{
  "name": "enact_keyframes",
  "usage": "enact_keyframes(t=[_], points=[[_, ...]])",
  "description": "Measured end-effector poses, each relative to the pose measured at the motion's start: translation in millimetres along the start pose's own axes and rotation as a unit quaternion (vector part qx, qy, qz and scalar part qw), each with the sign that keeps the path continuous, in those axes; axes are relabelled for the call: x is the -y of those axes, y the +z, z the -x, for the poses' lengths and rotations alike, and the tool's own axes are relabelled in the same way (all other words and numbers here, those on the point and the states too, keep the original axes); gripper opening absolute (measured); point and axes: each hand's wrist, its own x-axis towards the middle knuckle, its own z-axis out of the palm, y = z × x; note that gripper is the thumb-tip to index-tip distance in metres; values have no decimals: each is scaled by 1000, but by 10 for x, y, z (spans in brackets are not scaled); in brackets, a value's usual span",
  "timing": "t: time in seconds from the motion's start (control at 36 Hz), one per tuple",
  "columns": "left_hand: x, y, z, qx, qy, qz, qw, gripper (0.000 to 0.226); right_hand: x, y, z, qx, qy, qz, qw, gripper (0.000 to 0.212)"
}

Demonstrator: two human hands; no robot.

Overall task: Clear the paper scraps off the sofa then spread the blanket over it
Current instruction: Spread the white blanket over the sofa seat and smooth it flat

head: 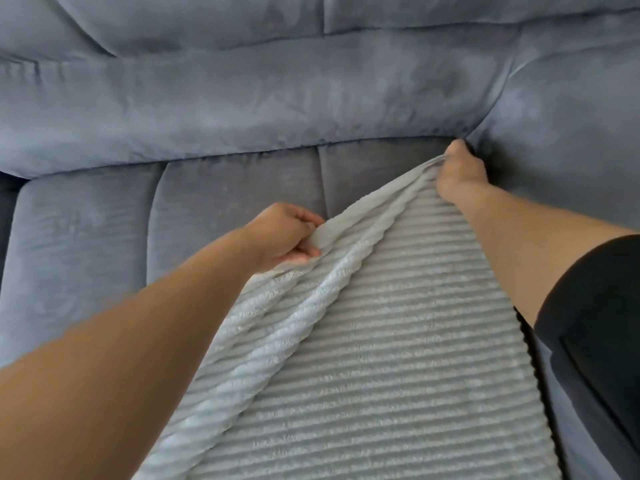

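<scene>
Head view: left hand (pixel 285 235) and right hand (pixel 459 171) each pinch the ribbed grey blanket (pixel 398 341) edge, fingers clenched on fabric, above the blue sofa (pixel 225 109) seat.

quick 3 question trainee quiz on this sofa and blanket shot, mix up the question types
1. True or false: paper scraps lie on the visible seat of the sofa.
2. Which hand holds the blanket nearest the back corner of the seat? A) left hand B) right hand
3. Fill in: the seat part not yet covered lies to the person's ____.

Key:
1. False; none show.
2. B; the right hand grips the edge by the corner, the left pinches it nearer the middle.
3. Left.
</scene>
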Motion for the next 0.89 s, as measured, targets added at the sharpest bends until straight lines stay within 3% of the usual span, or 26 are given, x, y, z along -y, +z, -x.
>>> enact_keyframes(t=[0.17, 0.28, 0.39, 0.58, 0.72, 0.89], points=[[-267, 164, -242, 54, -11, -1, 999, 25, -49, 83, -79, -34, 3, 8, 999, 33], [-433, 294, -368, 109, 1, 14, 994, 28, -81, 160, -124, -38, -6, 45, 998, 47], [-525, 363, -412, 129, -1, 87, 988, 27, -22, 108, -216, 12, 1, 82, 997, 64], [-682, 444, -587, -58, 29, 74, 995, 16, 29, -66, -340, 41, -21, 107, 993, 59], [-750, 511, -769, -163, 79, -54, 982, 12, 67, -93, -289, -6, -33, 101, 994, 43], [-756, 586, -914, -224, 112, -184, 950, 26, 54, 79, -301, -24, -35, 100, 994, 43]])
